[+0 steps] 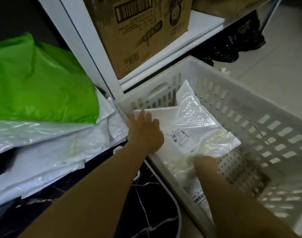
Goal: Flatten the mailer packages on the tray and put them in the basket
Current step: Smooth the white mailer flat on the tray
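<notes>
A white slotted basket (260, 117) stands on the floor at the right. Inside it lie white mailer packages (165, 117) and a clear plastic one (189, 114) with a printed label. My left hand (145, 129) reaches into the basket with fingers spread and rests flat on the white mailer. My right hand (205, 164), blurred, is low in the basket and grips a crumpled clear mailer (184, 162). At the left, a green mailer (40, 86) lies on a stack of white and clear mailers (49, 145) on the black marbled tray (146, 194).
A white shelf unit (102, 54) rises between the stack and the basket, holding a brown cardboard box (140, 31). Black plastic bags (232, 47) lie under the shelf at the back. Pale floor tiles (284, 48) spread to the right.
</notes>
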Demonstrator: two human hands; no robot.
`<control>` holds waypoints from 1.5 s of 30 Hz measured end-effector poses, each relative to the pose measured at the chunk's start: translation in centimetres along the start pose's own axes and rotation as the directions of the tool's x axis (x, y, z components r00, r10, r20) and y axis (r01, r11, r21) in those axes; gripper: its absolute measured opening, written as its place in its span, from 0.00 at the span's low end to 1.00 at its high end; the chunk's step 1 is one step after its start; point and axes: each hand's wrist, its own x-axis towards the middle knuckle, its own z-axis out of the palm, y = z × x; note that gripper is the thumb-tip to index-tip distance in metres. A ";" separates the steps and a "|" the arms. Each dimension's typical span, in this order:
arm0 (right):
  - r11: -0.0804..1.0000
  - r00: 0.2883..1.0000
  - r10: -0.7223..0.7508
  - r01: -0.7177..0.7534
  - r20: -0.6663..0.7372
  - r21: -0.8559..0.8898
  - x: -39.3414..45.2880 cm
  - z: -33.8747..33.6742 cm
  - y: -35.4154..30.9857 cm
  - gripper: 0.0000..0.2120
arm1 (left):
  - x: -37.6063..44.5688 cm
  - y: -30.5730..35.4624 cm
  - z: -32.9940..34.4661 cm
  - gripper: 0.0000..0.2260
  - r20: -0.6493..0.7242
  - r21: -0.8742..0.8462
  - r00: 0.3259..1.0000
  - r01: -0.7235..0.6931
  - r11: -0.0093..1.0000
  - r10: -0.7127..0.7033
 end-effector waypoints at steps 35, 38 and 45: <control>0.906 0.836 -0.404 0.421 0.372 0.038 -0.5 -0.9 -4.1 0.29 | -1.1 -0.3 0.2 0.15 -0.267 -0.239 0.962 -0.017 0.971 -0.049; 0.902 0.873 -0.431 0.426 0.229 0.077 -2.4 -4.4 -5.0 0.28 | -2.8 -0.1 -0.4 0.15 -0.217 -0.338 0.976 -0.063 0.939 -0.012; 0.879 0.891 -0.453 0.453 -0.038 0.146 -8.1 -10.7 -8.1 0.25 | -8.0 -0.4 -4.1 0.17 -0.147 -0.515 0.989 -0.078 0.854 0.002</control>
